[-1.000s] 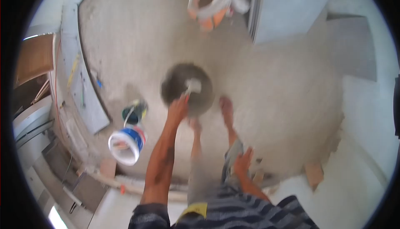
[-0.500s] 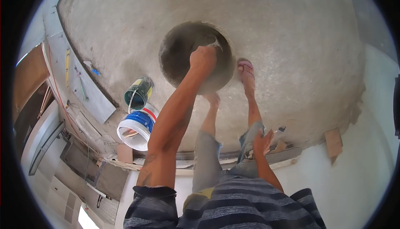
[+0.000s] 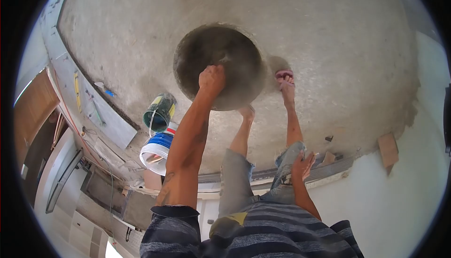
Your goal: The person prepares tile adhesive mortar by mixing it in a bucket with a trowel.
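My left hand [image 3: 212, 79] is closed around a tool over a large round dark basin [image 3: 188, 53] containing a grey, wet-looking material. The tool's pale blade [image 3: 225, 58] shows faintly just beyond my fingers, its handle hidden by my fist. Near my right knee, my right hand [image 3: 303, 165] has its fingers stretched out and holds nothing. The basin lies in front of my feet, one of which wears a pink sandal [image 3: 284, 74].
Left of my legs are a dark green bucket [image 3: 159, 112] and a white-and-blue bucket [image 3: 157, 152]. A grey slab [image 3: 110, 119] with a yellow level [image 3: 77, 92] lies farther left. Brown block pieces [image 3: 388, 151] are at right, on the rough grey floor [image 3: 329, 46].
My left hand has moved left and slightly closer to me within the basin, taking the tool along. My sandalled foot appears slightly farther right. My right hand stays by the knee.
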Demonstrator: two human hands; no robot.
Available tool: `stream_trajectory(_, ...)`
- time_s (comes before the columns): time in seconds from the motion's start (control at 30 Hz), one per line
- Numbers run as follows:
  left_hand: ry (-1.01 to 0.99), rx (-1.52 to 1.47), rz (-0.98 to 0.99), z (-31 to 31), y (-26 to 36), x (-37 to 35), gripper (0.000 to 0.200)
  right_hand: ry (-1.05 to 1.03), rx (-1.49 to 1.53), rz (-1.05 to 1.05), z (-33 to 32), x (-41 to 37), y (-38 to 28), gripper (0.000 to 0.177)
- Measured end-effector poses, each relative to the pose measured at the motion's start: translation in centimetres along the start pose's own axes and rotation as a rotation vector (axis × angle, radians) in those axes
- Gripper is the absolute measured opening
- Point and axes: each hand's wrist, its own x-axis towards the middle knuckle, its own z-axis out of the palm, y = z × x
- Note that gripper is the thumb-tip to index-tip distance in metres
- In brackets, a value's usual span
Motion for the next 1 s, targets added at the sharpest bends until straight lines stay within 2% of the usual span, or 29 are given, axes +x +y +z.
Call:
stream_trajectory(0.23, 0.059, 0.028, -0.021, 0.7, -0.6, -1.8, 0.018, -0.061, -0.036, -0.143, 1.2, 1.2, 2.6, 0.063)
stream_trajectory(0.53, -0.022, -0.013, -0.110, 0.5, -1.2, -3.7, 0.021, -0.153, -0.067, -0.214, -1.2, 1.2, 2.1, 0.064)
stream_trajectory(0.73, -0.021, -0.062, -0.181, -0.8, -1.7, -4.7, 0.018, -0.028, 0.106, -0.199, 2.1, 2.5, 4.8, 0.064)
stream_trajectory(0.83, -0.014, -0.221, -0.183, -0.9, -3.4, -6.5, 0.018, 0.032, 0.144, -0.211, 2.9, 2.9, 5.4, 0.064)
stream_trajectory(0.93, -0.319, -0.598, -0.442, -6.7, -1.2, -9.0, 0.018, 0.023, 0.121, -0.224, 3.1, 2.8, 5.8, 0.063)
stream_trajectory(1.0, -0.339, -0.908, -0.587, -5.8, -1.5, -10.2, 0.017, 0.001, 0.016, -0.199, 2.7, 3.0, 5.0, 0.063)
